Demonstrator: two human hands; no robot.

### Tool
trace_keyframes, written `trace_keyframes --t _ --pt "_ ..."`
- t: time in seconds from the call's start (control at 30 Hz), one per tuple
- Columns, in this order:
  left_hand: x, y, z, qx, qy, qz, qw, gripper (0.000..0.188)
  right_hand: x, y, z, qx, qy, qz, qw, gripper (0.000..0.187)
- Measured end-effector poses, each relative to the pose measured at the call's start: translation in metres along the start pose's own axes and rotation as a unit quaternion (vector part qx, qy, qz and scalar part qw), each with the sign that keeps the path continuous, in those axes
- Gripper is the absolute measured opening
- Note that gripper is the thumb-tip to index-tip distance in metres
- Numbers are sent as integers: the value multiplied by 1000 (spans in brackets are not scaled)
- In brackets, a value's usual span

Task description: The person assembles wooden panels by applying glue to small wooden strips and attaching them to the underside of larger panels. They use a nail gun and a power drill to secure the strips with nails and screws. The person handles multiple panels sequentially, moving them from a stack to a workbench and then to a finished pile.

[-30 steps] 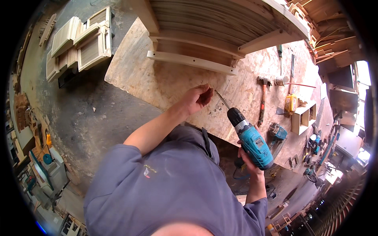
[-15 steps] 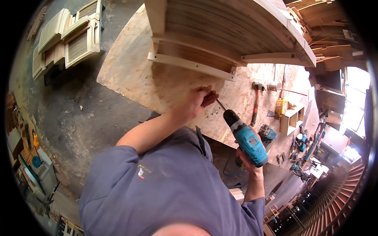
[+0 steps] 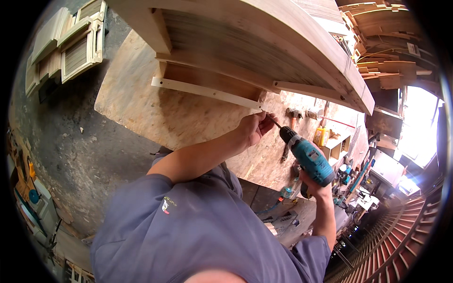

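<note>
My right hand [image 3: 317, 183] is wrapped round the grip of a teal and black cordless drill [image 3: 309, 161]. Its long thin bit [image 3: 275, 122] points up and left. The fingers of my left hand [image 3: 257, 129] are pinched together by the bit's tip; whatever small piece lies between them is too small to make out. Just beyond those fingertips is the right end of a pale wood strip [image 3: 207, 93] with dark holes along it. This strip runs along the near side of a large wooden furniture frame [image 3: 207, 45] with grained panels, which stands on the workbench.
The workbench [image 3: 127, 106] has a worn wooden top. To the right are a hammer [image 3: 294, 113], a can [image 3: 313, 113], a yellow bottle [image 3: 322, 136] and a small open wooden box [image 3: 339, 147]. Framed wooden panels [image 3: 78, 49] are stacked at the far left.
Both hands and the drill have moved right. The left fingertips and bit tip are now close to the strip's right end. The frame and bench appear shifted left in view.
</note>
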State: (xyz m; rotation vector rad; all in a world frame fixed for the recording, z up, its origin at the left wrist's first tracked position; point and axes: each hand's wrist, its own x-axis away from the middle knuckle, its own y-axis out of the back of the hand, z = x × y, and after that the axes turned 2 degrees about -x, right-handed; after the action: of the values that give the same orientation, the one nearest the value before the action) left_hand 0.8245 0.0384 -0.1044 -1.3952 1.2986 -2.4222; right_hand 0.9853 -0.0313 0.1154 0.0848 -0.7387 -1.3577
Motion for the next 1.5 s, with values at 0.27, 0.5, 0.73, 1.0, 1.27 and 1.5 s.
trace_keyframes --t 0.27,0.5,0.73,1.0,1.27,1.5 --pt "-11 1 -10 -23 31 -81 996 17 -61 12 41 85 -61 88 991 67" --pt "41 10 -85 -739 -302 14 602 23 -104 7 61 163 -31 171 971 63" --pt "7 29 -138 -868 -496 -4 20 17 -107 1 68 216 36 183 958 61" --pt "-8 25 -134 -925 -374 -25 61 19 -116 4 69 230 -1 195 953 62" --pt "-15 30 -132 -861 -483 -36 158 20 -119 10 57 269 82 211 936 56" --pt "-9 30 -134 -853 -490 -40 176 18 -114 36 19 404 130 302 853 40"
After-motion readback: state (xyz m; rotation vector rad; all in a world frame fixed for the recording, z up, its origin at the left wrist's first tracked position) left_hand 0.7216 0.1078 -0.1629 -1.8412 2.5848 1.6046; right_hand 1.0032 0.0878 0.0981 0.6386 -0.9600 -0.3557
